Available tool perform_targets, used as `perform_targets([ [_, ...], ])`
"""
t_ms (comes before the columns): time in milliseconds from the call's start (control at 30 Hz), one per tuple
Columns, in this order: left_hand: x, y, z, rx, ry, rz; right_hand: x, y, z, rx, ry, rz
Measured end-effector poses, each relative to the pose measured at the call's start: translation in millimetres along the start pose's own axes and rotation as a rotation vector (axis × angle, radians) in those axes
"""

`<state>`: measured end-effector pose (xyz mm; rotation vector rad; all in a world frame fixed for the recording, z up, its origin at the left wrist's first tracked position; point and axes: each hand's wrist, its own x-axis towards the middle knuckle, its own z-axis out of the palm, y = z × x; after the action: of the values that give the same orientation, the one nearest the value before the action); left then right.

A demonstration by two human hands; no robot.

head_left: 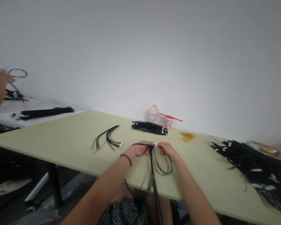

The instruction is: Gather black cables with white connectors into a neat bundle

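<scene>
Both hands meet over the front part of the table around a black wire harness (152, 168). My left hand (142, 148) is closed on its black wires near a small white connector (155, 145). On the other side, my right hand (165, 149) pinches at the connector, with a loop of wire hanging below the fingers. The harness's loose wires drop over the table edge toward my lap. Left of my hands lies a separate short harness (110, 137) with a white connector at one end. Behind them rests a bundle of black harnesses (150, 127).
A large pile of black harnesses (255, 168) covers the right side. Yellow rubber bands (186, 136) lie near the wall, beside a pink cup (168, 122) and a lidded mug (152, 113). At far left, another person's hand (1, 81) holds wire above a harness bundle (44, 112).
</scene>
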<state>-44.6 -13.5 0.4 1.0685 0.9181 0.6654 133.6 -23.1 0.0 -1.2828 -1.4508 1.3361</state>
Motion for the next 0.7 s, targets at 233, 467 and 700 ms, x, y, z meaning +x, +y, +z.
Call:
perform_targets([
  [233, -9.4, 2.4, 6.5, 0.076, 0.024, 0.019, 0.1, 1.8, 0.2, -0.048, -0.023, -0.008],
  [467, -20.0, 5.6, 11.4, 0.164, 0.047, 0.069, -1.2, 2.0, 0.6, -0.082, -0.038, -0.042],
  [700, -18.7, 8.3, 7.3, 0.219, 0.149, 0.217, -4.3, 4.1, 6.8, -0.108, -0.041, -0.065],
])
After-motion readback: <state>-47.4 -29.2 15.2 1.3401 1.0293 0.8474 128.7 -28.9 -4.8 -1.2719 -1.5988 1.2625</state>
